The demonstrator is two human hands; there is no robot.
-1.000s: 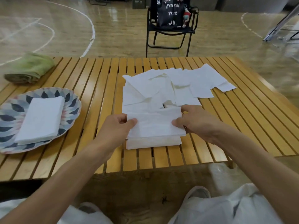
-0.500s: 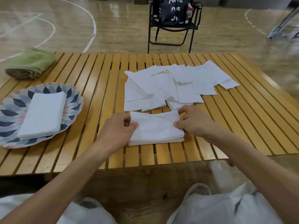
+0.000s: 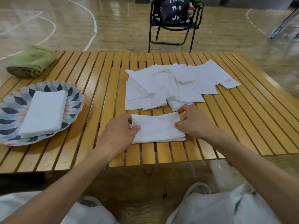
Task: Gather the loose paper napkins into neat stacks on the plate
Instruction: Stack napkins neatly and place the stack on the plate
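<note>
Napkins everywhere on this slatted wooden table (image 3: 242, 126) lol. Left hand (image 3: 119, 132) and right hand (image 3: 193, 122) are both pinched onto a small folded stack of napkins (image 3: 157, 129) near the front edge of the table, one hand on each short end, thumbs on top w/ fingers curled at the edges. Stack sits flat on the slats, layers showing along its near-right corner.

Just behind it, touching or nearly touching the right hand's fingertips, there's the loose pile of napkins (image 3: 174, 84), overlapping each other at diff angles and fanning out toward the right, some creased.

Over on the left, well apart from the hands, is a patterned plate (image 3: 9, 110) w/ a blue/pink petal design, and a neat napkin stack (image 3: 44, 111) lies on it already, slightly angled. Behind the plate at the far-left corner of the table is a rolled green towel (image 3: 30, 62).

Bkgd: a black folding chair (image 3: 173, 28) w/ a dark bag (image 3: 172, 10) on it, standing on a gym floor past the table. Person's white-trousered knees show at the bottom.
</note>
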